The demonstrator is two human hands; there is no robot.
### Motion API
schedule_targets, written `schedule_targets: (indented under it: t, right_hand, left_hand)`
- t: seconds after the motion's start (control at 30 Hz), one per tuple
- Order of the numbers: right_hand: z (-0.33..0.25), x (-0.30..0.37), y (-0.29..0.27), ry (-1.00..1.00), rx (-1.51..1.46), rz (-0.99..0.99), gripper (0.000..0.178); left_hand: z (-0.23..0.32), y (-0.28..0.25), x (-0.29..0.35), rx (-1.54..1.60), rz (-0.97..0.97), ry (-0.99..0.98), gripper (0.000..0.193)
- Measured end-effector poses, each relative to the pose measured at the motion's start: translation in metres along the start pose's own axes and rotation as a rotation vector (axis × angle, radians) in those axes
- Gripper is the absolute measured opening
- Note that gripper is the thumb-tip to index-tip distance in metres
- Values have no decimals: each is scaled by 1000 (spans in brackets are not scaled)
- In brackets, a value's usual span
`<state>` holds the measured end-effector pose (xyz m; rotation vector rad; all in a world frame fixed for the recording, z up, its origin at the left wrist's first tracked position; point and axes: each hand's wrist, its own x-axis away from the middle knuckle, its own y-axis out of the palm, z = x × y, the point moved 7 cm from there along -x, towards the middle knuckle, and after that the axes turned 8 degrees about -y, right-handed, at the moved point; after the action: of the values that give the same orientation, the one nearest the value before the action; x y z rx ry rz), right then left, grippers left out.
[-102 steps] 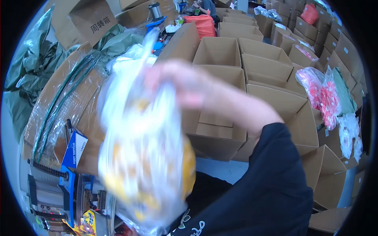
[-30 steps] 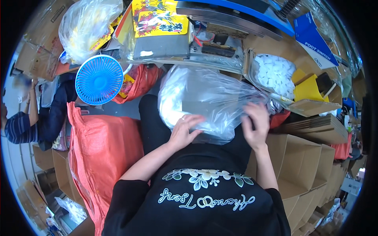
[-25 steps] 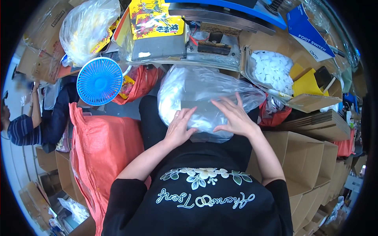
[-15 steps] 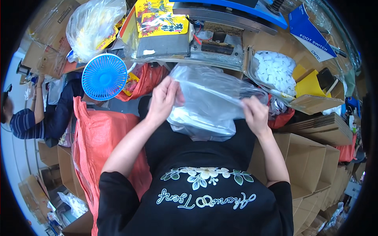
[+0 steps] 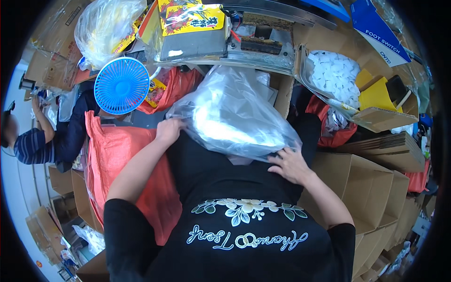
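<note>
The left hand [image 5: 169,131] is clenching at the left edge of the lap [image 5: 199,162]; the right hand [image 5: 292,166] is resting palm down, fingers apart, toward the right edge.

Inside of the clear bag [image 5: 239,110] unclear; blue machine [image 5: 330,6] cropped above

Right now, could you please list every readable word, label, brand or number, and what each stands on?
I won't copy wording, but print shows here:
Blue-and-white carton: large, legible lettering.
Front yellow packet: bold dark characters.
Black shirt: pale script, upside down.
Brown carton, upper left: reddish print, too small to read.
Clear bag: no print visible.
</note>
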<state>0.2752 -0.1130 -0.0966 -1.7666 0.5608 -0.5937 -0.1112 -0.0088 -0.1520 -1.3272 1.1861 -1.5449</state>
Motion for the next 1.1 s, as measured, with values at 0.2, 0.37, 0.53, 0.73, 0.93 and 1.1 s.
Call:
schedule_targets:
  t: [0.2,0.37,0.53,0.73,0.93,1.1]
  right_hand:
    - [163,-15,33,305,-528,57,22]
    - [203,-53,7,766,-1288,366,30]
    - [208,-54,-35,822,-290,617,33]
    - [295,-11,59,812,-672,1025,53]
    - [347,-52,95,816,-1085,1021,57]
    - [361,-29,91,741,-924,950,55]
  left_hand:
    - [9,71,-87,24,41,-268,21]
    - [-28,70,-144,510,-172,-198,43]
    - [-26,25,-159,663,-9,-391,49]
    - [65,-56,-135,1241,-396,-102,56]
    - [85,-62,-138,562,294,83,55]
    - [33,24,-228,617,602,-69,32]
